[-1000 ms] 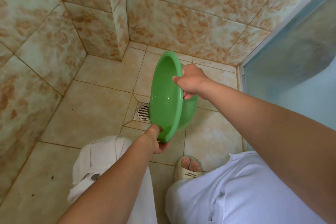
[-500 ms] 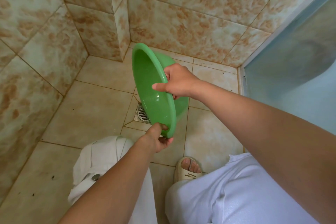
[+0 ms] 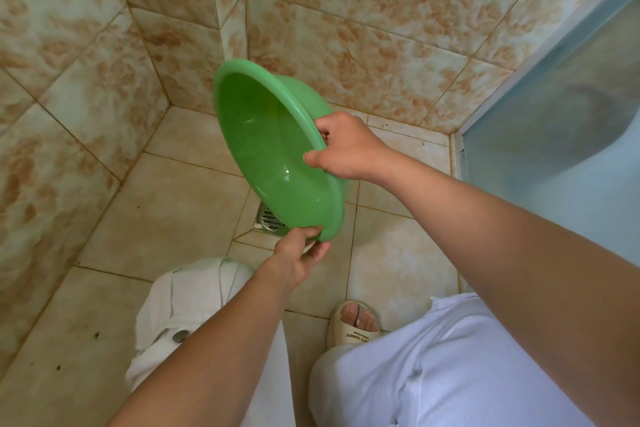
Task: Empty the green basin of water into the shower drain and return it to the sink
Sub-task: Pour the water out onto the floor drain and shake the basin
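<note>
Green basin (image 3: 273, 149) higher, less tilted

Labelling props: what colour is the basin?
Plain light green basin, inside and out; the head view shows it clearly.

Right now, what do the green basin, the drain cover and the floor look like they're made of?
Green basin: probably plastic, smooth and glossy, with small highlights inside and a moulded rolled rim.
Drain cover: looks like metal, silvery and shiny, with slots.
Floor: likely glazed ceramic tile, beige, with visible grout lines.
</note>
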The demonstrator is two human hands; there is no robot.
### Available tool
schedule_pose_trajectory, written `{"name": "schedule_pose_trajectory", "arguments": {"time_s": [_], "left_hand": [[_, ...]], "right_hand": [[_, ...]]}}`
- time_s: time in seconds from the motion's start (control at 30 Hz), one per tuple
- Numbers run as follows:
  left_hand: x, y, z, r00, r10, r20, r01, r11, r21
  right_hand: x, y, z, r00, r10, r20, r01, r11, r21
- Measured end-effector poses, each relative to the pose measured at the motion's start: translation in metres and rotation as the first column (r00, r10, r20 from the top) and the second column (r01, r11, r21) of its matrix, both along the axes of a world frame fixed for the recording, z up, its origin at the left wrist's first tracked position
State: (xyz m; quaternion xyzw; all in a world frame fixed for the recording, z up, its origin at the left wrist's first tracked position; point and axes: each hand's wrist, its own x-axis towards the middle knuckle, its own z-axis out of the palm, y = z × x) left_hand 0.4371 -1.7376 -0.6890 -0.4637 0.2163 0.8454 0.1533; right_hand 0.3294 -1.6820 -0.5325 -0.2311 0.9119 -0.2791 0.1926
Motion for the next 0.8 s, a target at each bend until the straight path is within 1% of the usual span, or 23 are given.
{"name": "schedule_pose_trajectory", "arguments": {"time_s": [0.17, 0.23, 0.33, 0.47, 0.53, 0.63, 0.7, 0.8], "left_hand": [[0.007, 0.000, 0.001, 0.997, -0.070, 0.033, 0.070, 0.997, -0.020], [0.007, 0.001, 0.002, 0.999, -0.049, 0.011, 0.049, 0.999, -0.004], [0.004, -0.002, 0.004, 1.000, -0.002, -0.026, 0.002, 1.000, 0.006], [0.007, -0.002, 0.006, 0.999, -0.023, -0.028, 0.024, 1.000, 0.020], [0.008, -0.001, 0.005, 0.999, -0.011, -0.031, 0.012, 1.000, 0.019], [0.005, -0.005, 0.000, 0.999, -0.004, -0.038, 0.003, 0.999, -0.035], [0.004, -0.006, -0.002, 0.997, -0.069, -0.034, 0.065, 0.992, -0.110], [0.007, -0.008, -0.001, 0.989, -0.145, 0.025, 0.147, 0.969, -0.201]], "right_hand": [[0.001, 0.002, -0.004, 0.997, 0.032, 0.066, -0.036, 0.998, 0.051], [0.001, 0.001, -0.001, 0.998, 0.060, 0.032, -0.061, 0.997, 0.053], [-0.001, -0.001, 0.005, 0.999, 0.041, -0.028, -0.041, 0.999, 0.008], [0.001, 0.000, 0.004, 0.998, 0.066, 0.005, -0.066, 0.997, 0.037], [-0.001, 0.001, 0.004, 0.997, 0.072, 0.007, -0.072, 0.997, 0.026], [-0.008, 0.003, 0.003, 0.999, 0.036, -0.016, -0.036, 0.999, -0.014], [-0.015, 0.007, 0.000, 0.999, -0.009, -0.050, 0.008, 1.000, -0.021], [-0.024, 0.016, -0.004, 0.993, -0.084, -0.089, 0.082, 0.996, -0.021]]}}
